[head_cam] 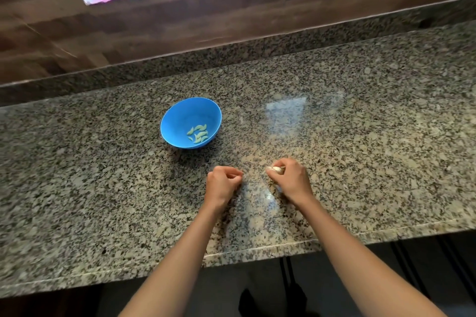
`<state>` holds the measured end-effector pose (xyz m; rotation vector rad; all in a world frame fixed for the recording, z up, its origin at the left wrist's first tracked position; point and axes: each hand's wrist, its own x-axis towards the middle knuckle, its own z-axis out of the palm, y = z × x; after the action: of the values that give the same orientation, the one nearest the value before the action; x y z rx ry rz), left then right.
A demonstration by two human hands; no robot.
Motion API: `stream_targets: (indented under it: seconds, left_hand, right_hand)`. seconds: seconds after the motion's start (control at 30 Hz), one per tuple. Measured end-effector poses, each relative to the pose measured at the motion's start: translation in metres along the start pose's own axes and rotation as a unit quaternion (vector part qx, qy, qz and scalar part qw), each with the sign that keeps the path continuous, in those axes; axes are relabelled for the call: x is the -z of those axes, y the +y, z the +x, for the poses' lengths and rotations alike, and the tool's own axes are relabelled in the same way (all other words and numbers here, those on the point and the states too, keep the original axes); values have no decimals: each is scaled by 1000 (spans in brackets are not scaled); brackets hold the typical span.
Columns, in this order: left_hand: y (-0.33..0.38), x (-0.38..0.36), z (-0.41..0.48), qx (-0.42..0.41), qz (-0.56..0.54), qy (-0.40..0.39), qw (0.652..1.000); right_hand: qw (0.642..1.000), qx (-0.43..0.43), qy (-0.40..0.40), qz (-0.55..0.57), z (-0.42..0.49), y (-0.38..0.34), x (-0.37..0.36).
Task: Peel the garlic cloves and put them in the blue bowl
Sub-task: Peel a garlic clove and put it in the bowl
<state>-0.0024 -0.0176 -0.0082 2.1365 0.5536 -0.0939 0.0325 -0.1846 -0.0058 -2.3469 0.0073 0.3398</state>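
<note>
A blue bowl [180,116] stands on the granite counter [360,136], left of centre, with several peeled garlic cloves [198,133] lying in its bottom. In front of it and to the right, my right hand [289,179] grips a pale piece of garlic [276,169] between thumb and fingers, just above the counter. My left hand [223,183] hovers a short gap to its left, fingers curled in with thumb against fingertips; whether it pinches a scrap of skin is too small to tell.
A raised granite ledge [231,51] runs along the back of the counter, with a wood-panelled wall [180,15] above it. The counter's front edge [257,247] crosses below my forearms. Dark floor shows beneath.
</note>
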Motion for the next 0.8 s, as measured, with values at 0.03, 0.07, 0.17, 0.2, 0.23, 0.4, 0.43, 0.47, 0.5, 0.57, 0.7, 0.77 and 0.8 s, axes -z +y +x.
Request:
stream_targets:
  seconds: [0.03,0.07,0.17,0.2,0.23,0.4,0.43,0.47,0.5,0.57,0.7,0.77,0.8]
  left_hand:
    - [0,1,0,15,-28,-32,999]
    - [2,3,0,31,-51,-60,996]
    - [3,9,0,41,-69,-102,992]
    - [3,12,-1,48,-73,-109,990]
    - [3,15,-2,57,-82,-117,988]
    - [5,17,4,107,-97,-140,980]
    - [6,17,5,117,-96,-136,979]
    - [8,15,6,125,-88,-130,980]
    - [9,14,7,127,-72,-122,982]
    - [10,8,7,115,-16,-97,989]
    - [12,3,2,76,62,-49,994]
    - [9,11,-6,93,-67,-87,990]
    - [8,17,-11,111,-161,-117,974]
  right_hand:
    - [999,4,1,-37,0,1,-1]
    - [997,9,11,-71,0,3,-3]
    - [992,71,101,-22,-11,2,-10]
    - [986,107,123,29,-17,0,-13]
    - [980,141,124,66,-24,-3,-19]
    - [992,91,-6,83,-51,-9,-55]
    - [992,58,-4,110,-51,-8,-58]
    - [990,30,4,136,-50,-8,-59]
    - [988,9,9,154,-48,-8,-59]
    - [984,-19,6,176,-45,-8,-57]
    - [980,-23,-14,197,-45,-12,-53]
    - [980,22,-44,192,-44,-15,-50]
    - [982,50,-64,171,-41,-17,-47]
